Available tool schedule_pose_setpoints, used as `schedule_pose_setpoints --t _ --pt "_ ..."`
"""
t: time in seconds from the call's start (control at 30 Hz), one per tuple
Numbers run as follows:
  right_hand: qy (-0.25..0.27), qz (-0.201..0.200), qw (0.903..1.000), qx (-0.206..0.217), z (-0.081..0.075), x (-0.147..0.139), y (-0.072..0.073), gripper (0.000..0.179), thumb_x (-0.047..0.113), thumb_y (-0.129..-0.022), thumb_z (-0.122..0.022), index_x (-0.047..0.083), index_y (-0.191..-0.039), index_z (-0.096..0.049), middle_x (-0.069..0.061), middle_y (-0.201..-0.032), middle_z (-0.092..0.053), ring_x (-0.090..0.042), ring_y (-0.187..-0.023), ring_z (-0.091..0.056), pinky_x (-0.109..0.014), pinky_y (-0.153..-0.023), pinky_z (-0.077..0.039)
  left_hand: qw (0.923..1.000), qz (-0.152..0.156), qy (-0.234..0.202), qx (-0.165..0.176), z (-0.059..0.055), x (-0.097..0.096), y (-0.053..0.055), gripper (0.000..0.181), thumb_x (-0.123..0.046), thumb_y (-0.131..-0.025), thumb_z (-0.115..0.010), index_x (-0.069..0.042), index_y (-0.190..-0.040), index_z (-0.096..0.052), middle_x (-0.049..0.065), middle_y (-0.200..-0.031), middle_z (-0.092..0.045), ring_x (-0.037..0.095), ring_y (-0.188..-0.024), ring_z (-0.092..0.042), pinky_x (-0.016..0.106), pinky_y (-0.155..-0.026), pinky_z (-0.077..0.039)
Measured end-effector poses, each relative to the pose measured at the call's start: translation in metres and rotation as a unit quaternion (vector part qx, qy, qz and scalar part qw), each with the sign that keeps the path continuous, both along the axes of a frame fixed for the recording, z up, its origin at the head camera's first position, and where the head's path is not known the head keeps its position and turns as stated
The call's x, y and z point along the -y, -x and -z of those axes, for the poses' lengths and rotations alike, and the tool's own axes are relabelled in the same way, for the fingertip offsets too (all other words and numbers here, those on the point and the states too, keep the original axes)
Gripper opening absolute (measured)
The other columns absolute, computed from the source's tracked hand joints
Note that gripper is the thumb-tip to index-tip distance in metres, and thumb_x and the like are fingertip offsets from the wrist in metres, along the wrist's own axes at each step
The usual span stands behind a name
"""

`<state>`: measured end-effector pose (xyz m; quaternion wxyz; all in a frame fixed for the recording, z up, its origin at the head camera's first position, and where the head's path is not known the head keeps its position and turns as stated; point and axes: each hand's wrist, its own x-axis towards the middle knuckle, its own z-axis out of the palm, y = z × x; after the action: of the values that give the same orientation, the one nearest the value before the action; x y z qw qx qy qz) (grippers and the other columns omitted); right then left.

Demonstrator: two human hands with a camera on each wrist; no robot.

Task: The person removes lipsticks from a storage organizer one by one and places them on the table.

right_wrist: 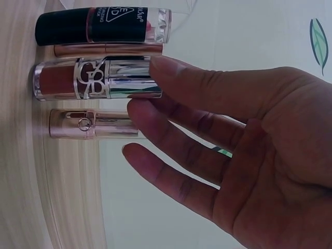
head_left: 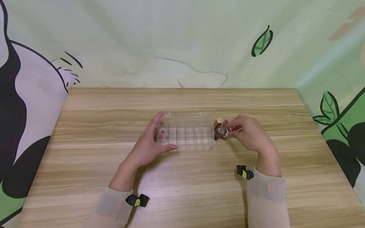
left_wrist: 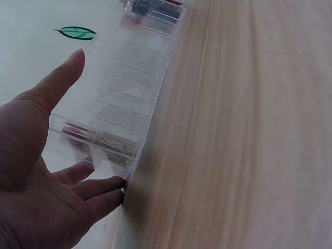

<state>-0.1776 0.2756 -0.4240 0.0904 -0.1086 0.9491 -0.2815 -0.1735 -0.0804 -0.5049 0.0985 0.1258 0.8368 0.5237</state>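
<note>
A clear divided organizer box [head_left: 188, 147] stands on the table. My left hand [head_left: 149, 139] spans its left end, with the thumb along the front and the fingertips touching the end. A lip tube [head_left: 162, 132] is inside the leftmost part of the box. Beyond the box's right end, my right hand [head_left: 249, 133] pinches a silver-capped lip gloss tube [right_wrist: 96, 80] between thumb and fingertip. That tube is upright among others: a dark labelled tube [right_wrist: 104, 25], a copper-coloured tube [right_wrist: 109, 50] and a rose-tinted tube [right_wrist: 93, 124]. The other right fingers are spread apart.
The wooden table [head_left: 182, 190] reaches back to a painted wall [head_left: 171, 41] with leaf drawings. The tube group stands close against the box's right end. Black wrist cameras are strapped over both sleeves [head_left: 268, 196].
</note>
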Motion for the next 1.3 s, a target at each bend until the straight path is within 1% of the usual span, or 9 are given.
schedule_pose_setpoints --t 0.27,0.6,0.83,1.07,1.3 --pt "-0.004 -0.009 0.9999 -0.007 0.0005 0.0009 0.0006 0.020 0.000 -0.096 -0.075 -0.001 -0.115 -0.080 -0.018 -0.117 -0.074 -0.034 -0.100 -0.073 -0.054 -0.090 -0.057 1.0000 0.000 0.000 0.002 -0.0009 -0.0002 -0.0003 0.120 -0.039 -0.078 -0.098 -0.056 -0.165 -0.017 0.012 -0.161 -0.043 0.044 -0.151 -0.042 0.060 -0.124 -0.034" --pt "-0.016 -0.009 0.9998 -0.008 0.0019 0.0009 0.0018 0.019 0.000 -0.094 -0.077 0.001 -0.113 -0.081 -0.015 -0.111 -0.074 -0.032 -0.099 -0.072 -0.052 -0.089 -0.056 1.0000 0.000 -0.004 0.001 -0.0003 -0.0005 -0.0002 0.120 -0.039 -0.078 -0.098 -0.055 -0.165 -0.018 0.013 -0.161 -0.043 0.044 -0.150 -0.043 0.060 -0.124 -0.034" --pt "-0.016 -0.004 0.9999 0.000 0.0008 0.0013 0.0012 0.021 0.000 -0.094 -0.077 0.001 -0.114 -0.081 -0.015 -0.113 -0.074 -0.033 -0.100 -0.072 -0.053 -0.090 -0.056 1.0000 0.000 -0.003 0.002 -0.0006 -0.0006 -0.0003 0.120 -0.039 -0.078 -0.098 -0.055 -0.165 -0.018 0.013 -0.162 -0.043 0.043 -0.151 -0.042 0.060 -0.124 -0.034" --pt "-0.005 0.006 0.9999 -0.010 -0.0030 0.0015 -0.0002 0.020 0.000 -0.093 -0.078 0.002 -0.113 -0.082 -0.016 -0.113 -0.075 -0.033 -0.100 -0.072 -0.053 -0.090 -0.056 1.0000 0.001 -0.003 0.000 -0.0004 -0.0007 0.0002 0.120 -0.039 -0.078 -0.098 -0.056 -0.165 -0.017 0.013 -0.162 -0.043 0.042 -0.151 -0.042 0.060 -0.124 -0.034" --pt "-0.005 0.021 0.9998 -0.003 -0.0074 0.0019 -0.0023 0.023 0.002 -0.095 -0.076 0.002 -0.118 -0.080 -0.018 -0.117 -0.073 -0.035 -0.104 -0.071 -0.054 -0.091 -0.055 1.0000 0.000 -0.004 0.004 -0.0006 -0.0006 0.0000 0.120 -0.038 -0.078 -0.098 -0.056 -0.165 -0.017 0.012 -0.162 -0.042 0.042 -0.152 -0.042 0.060 -0.124 -0.034"
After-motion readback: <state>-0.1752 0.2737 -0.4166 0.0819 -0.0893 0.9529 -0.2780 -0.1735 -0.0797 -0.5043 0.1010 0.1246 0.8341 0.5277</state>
